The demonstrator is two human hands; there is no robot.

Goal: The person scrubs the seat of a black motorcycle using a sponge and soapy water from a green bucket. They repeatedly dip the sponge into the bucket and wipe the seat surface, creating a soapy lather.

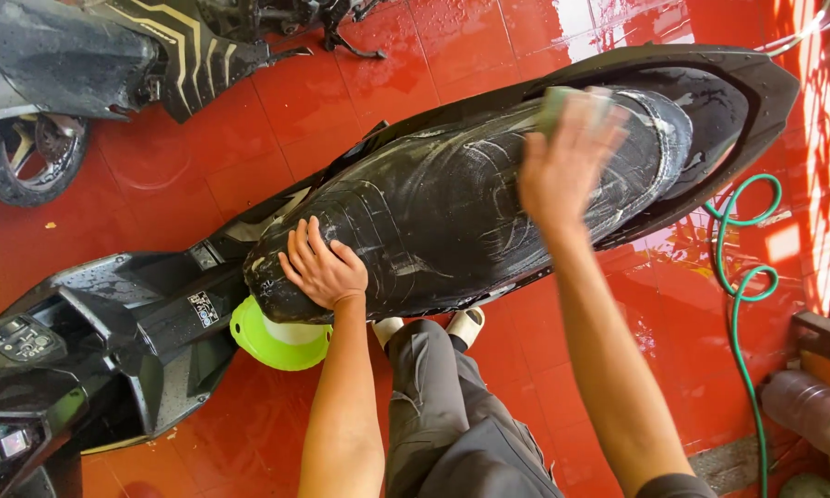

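Note:
A black scooter stands across the wet red tiles, its long black seat (433, 221) streaked with soap suds. My left hand (323, 269) lies flat with fingers spread on the front end of the seat. My right hand (567, 157) presses a pale green sponge (563, 100) onto the rear part of the seat; the hand is blurred and covers most of the sponge. The scooter's handlebar and dashboard (23, 341) sit at the lower left.
A lime green bucket (277, 337) stands on the floor under the seat's front. A green hose (742, 286) coils at the right. Another dark motorcycle (83, 65) is parked at the top left. My grey trousers and pale sandals (466, 323) are below the seat.

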